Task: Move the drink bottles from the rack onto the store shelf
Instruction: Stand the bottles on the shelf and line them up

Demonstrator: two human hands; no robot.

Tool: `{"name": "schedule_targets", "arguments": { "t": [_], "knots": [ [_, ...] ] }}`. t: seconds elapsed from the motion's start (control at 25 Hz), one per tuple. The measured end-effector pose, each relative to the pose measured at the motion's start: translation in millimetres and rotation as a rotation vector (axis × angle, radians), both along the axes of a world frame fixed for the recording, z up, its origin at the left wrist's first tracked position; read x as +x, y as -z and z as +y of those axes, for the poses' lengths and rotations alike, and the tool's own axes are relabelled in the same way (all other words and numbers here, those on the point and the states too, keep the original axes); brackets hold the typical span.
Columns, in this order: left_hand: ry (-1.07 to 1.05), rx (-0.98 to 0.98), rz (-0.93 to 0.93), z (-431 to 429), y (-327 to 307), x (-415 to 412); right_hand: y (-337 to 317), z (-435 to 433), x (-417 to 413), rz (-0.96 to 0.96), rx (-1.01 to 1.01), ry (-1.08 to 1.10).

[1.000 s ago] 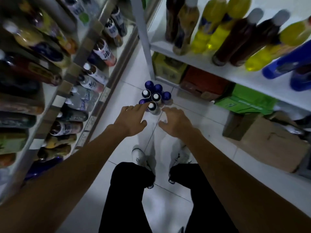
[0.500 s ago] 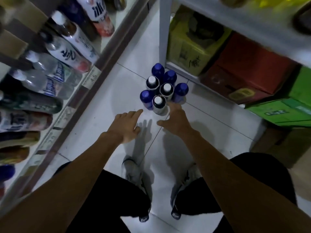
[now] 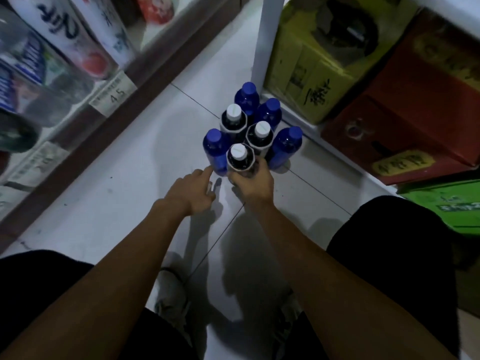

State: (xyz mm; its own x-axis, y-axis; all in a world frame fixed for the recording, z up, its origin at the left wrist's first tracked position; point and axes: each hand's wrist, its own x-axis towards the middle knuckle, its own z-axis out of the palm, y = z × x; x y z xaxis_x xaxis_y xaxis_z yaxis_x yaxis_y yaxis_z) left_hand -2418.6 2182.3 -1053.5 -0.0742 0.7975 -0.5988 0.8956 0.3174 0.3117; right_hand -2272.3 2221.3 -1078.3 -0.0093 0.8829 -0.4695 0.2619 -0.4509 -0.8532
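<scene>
Fingers (image 3: 261, 166) of right hand (image 3: 255, 188) grip white-capped bottle (image 3: 240, 158) on tiled aisle floor (image 3: 124, 183)

Lighting is dim with a blue cast. Soft arm shadows fall on the floor (image 3: 130, 178). Shelf bottles (image 3: 65, 35) at the upper left are blurred and stretched by wide-angle distortion.

Held in the right hand (image 3: 255, 185): dark bottle (image 3: 241, 162), glossy clear plastic, matt white cap, white wrap (paper or film, cannot tell). Just left of the grip, blue bottle (image 3: 215, 152): shiny translucent plastic, smooth cap. Under the grip, floor tiles (image 3: 124, 193): smooth, faint sheen. Beyond the grip to its right, yellow carton (image 3: 306, 74) and red carton (image 3: 405, 113): matt cardboard.
</scene>
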Motion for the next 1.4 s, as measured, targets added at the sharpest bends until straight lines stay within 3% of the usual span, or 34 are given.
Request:
{"name": "schedule_targets", "arguments": {
  "t": [0.12,0.24,0.36,0.56,0.8,1.0,1.08,1.24,1.32,1.4],
  "knots": [
    [-0.016,0.002,0.032,2,-6,-10,1,-16,2,-0.213,0.180,0.018],
    [-0.009,0.003,-0.054,0,-7,-1,-6,-17,3,-0.198,0.215,0.030],
    [-0.091,0.014,-0.191,4,-12,1,-9,-17,9,-0.117,0.142,0.005],
    [-0.132,-0.091,-0.213,12,-24,5,-12,-9,26,0.138,-0.078,0.027],
    [-0.223,-0.058,-0.492,24,-63,4,-52,4,22,0.194,-0.032,0.015],
    [-0.382,0.083,-0.780,23,-93,8,-100,30,4,0.059,0.146,0.010],
    [-0.428,0.224,-0.719,26,-103,12,-119,44,-3,0.032,0.152,0.065],
    [-0.371,0.496,-0.356,31,-127,6,-149,59,-19,0.203,0.112,0.129],
    [-0.399,0.535,-0.339,31,-140,-1,-158,61,-25,0.328,0.139,0.123],
    [-0.503,0.523,-0.485,28,-151,-6,-161,65,-25,0.469,0.092,0.052]
  ]
}}
